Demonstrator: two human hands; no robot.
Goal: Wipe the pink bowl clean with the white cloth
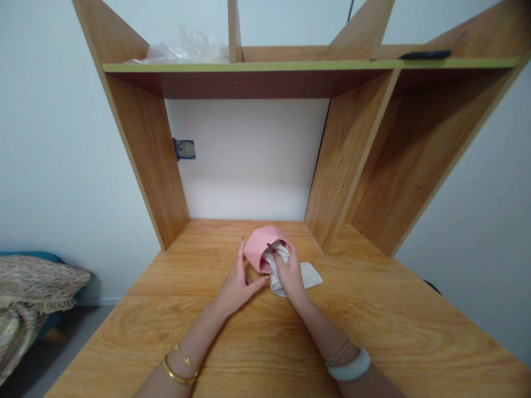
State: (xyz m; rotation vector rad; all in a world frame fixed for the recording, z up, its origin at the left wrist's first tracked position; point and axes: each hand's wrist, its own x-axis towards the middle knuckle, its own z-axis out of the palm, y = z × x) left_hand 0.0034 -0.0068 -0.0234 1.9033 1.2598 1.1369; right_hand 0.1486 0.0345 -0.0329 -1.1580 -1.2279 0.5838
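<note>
Pink faceted vessel [260, 241], at twelve o'clock on the bench [232, 354], mouth toward five. Left hand [237, 284] spread wide at its eight o'clock; right hand [292, 275] pinching pale cloth [310, 275] into the mouth, obscuring it. Advisable: steady wall, even pressure. Shelf [282, 66]: clear plastic [188, 48], eleven; dark object [425, 55], one.

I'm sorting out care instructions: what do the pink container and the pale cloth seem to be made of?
Pink container: perhaps ceramic or hard plastic with a soft sheen, judging by its smooth, faceted wall. Pale cloth: likely woven or knitted fabric, matte, as it bunches in the right hand.
</note>
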